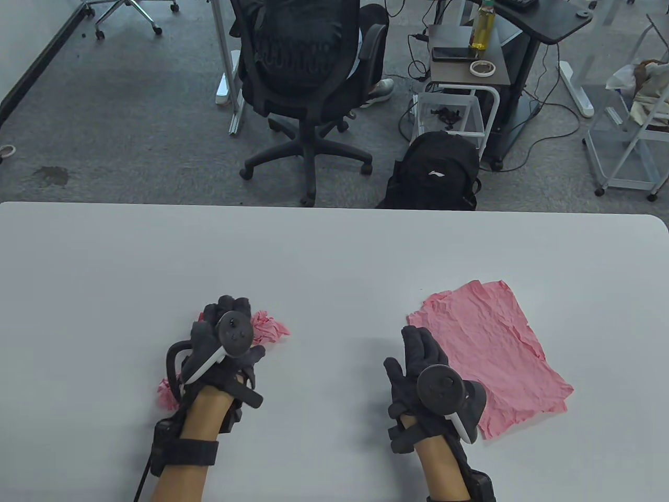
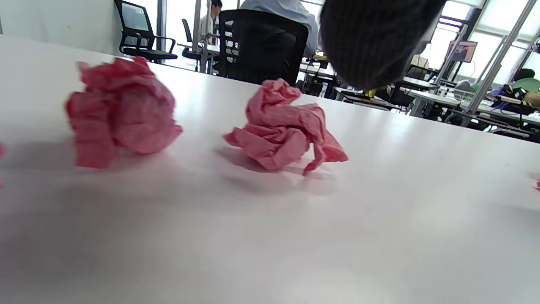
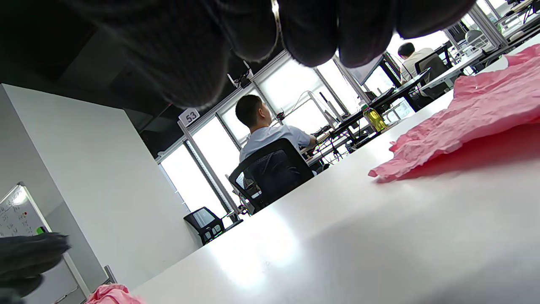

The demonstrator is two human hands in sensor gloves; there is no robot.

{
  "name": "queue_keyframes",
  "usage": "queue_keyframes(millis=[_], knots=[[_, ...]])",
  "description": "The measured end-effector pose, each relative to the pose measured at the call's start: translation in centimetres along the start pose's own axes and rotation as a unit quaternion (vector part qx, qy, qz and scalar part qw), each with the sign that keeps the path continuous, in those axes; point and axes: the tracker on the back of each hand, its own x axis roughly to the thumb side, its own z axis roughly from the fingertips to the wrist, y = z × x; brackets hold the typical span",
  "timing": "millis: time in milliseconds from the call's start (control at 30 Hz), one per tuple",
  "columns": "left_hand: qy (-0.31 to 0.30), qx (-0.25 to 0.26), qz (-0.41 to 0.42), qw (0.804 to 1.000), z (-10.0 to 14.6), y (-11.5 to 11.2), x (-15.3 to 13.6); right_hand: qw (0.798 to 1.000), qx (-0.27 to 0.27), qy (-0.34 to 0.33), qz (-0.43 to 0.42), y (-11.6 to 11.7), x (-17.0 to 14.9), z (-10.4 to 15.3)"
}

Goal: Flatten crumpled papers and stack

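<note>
Two flattened pink sheets (image 1: 486, 355) lie stacked at the table's right, also in the right wrist view (image 3: 464, 122). My right hand (image 1: 413, 340) is open, fingers stretched, just left of the stack and holding nothing. My left hand (image 1: 230, 314) hovers open over crumpled pink papers. One crumpled ball (image 1: 269, 327) shows right of its fingers, also in the left wrist view (image 2: 284, 126). A second ball (image 2: 122, 112) sits left of it, mostly hidden under the hand in the table view. A third crumpled paper (image 1: 167, 392) peeks out by my left wrist. All sit free on the table.
The white table (image 1: 334, 251) runs to its far edge. Beyond it stand an office chair (image 1: 306, 78), a black backpack (image 1: 436, 172) and a small side table (image 1: 468, 63).
</note>
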Motion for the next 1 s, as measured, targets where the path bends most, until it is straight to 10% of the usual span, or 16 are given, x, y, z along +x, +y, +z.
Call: queue_keyframes(millis=[400, 833, 1000], knots=[[0.006, -0.055, -0.102, 0.993, -5.1, -2.7, 3.5, 1.0, 0.02, -0.009, -0.019, 0.5, 0.0, -0.1], [-0.156, 0.151, 0.022, 0.976, 6.6, -0.8, 2.6, 0.996, 0.075, -0.031, -0.042, 2.7, 0.7, 0.1], [-0.175, 0.173, 0.051, 0.968, 7.6, -1.9, 1.4, 0.991, 0.096, -0.076, -0.047, 3.5, 2.3, 0.3]])
